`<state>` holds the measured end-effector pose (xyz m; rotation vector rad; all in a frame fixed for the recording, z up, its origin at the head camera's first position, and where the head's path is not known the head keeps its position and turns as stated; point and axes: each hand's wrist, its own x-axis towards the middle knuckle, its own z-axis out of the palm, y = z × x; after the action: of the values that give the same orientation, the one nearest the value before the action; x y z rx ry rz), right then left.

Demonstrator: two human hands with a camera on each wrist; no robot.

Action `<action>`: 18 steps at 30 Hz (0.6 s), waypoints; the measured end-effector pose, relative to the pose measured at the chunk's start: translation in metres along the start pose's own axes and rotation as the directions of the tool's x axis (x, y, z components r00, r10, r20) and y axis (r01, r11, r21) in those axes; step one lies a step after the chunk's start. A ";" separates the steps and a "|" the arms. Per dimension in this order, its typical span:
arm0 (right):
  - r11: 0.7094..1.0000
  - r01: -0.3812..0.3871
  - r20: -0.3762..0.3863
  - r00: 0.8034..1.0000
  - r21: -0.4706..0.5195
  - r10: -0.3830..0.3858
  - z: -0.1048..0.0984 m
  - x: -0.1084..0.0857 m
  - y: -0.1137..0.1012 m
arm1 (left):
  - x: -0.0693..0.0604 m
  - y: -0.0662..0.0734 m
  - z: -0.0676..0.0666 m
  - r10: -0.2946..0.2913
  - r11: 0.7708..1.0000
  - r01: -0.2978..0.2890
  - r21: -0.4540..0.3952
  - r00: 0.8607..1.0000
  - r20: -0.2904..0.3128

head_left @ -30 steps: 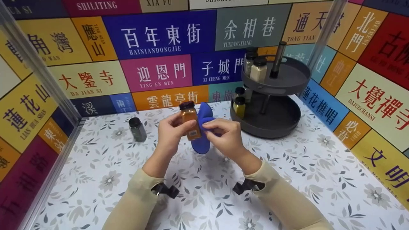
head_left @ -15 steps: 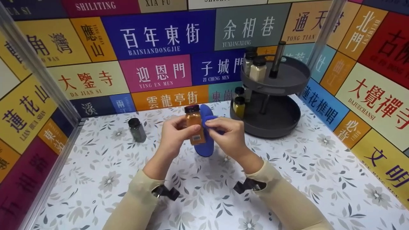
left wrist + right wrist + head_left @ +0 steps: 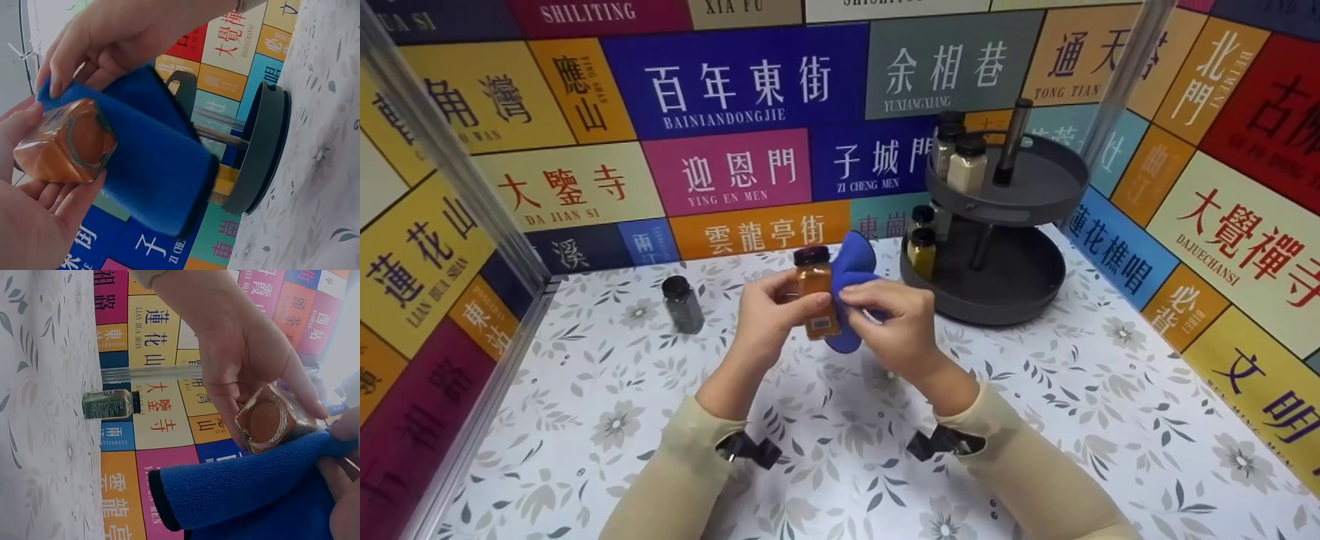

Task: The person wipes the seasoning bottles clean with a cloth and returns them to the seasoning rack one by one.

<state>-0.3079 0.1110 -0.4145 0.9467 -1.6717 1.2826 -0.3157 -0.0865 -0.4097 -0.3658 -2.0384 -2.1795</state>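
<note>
Cloth [image 3: 855, 259] now rises higher above the right hand [image 3: 898, 321], whose fingers pinch it. Left hand [image 3: 763, 319] grips the jar [image 3: 813, 280]; wiping seems underway.

- Passable: tabletop [image 3: 836, 487] between sleeves [image 3: 675, 480]; gap between left hand [image 3: 765, 311] and dark bottle [image 3: 683, 306].
- In the way: two-tier rack [image 3: 986, 304] (bottles [image 3: 966, 171] aboard) beyond the right hand [image 3: 898, 319].

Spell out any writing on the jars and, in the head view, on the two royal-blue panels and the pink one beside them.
"百年東街 BAINIANDONGJIE": larger blue panel.
"子城門 ZI CHENG MEN": smaller blue panel, last character partly hidden.
"迎恩門 YING EN MEN": pink panel.
Orange jar: label too small to read.
Dark green jar: print too blurred to read.
Jars on the stand: nothing readable.
</note>
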 end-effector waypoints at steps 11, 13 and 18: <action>1.000 0.023 0.203 0.979 0.012 -0.025 -0.001 -0.005 -0.001 | 0.007 0.000 -0.010 0.026 0.999 -0.030 -0.028 0.993 -0.118; 1.000 0.019 0.192 0.981 0.006 -0.020 -0.002 -0.003 0.000 | 0.007 -0.002 -0.010 0.018 0.998 -0.023 -0.061 0.996 -0.085; 1.000 0.019 0.083 0.996 -0.004 -0.018 -0.005 0.001 0.007 | 0.005 -0.010 -0.004 -0.012 0.989 0.025 -0.144 0.996 0.087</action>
<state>-0.3139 0.1167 -0.4149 1.0230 -1.7246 1.2420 -0.3237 -0.0891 -0.4177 -0.4659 -1.9369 -2.3700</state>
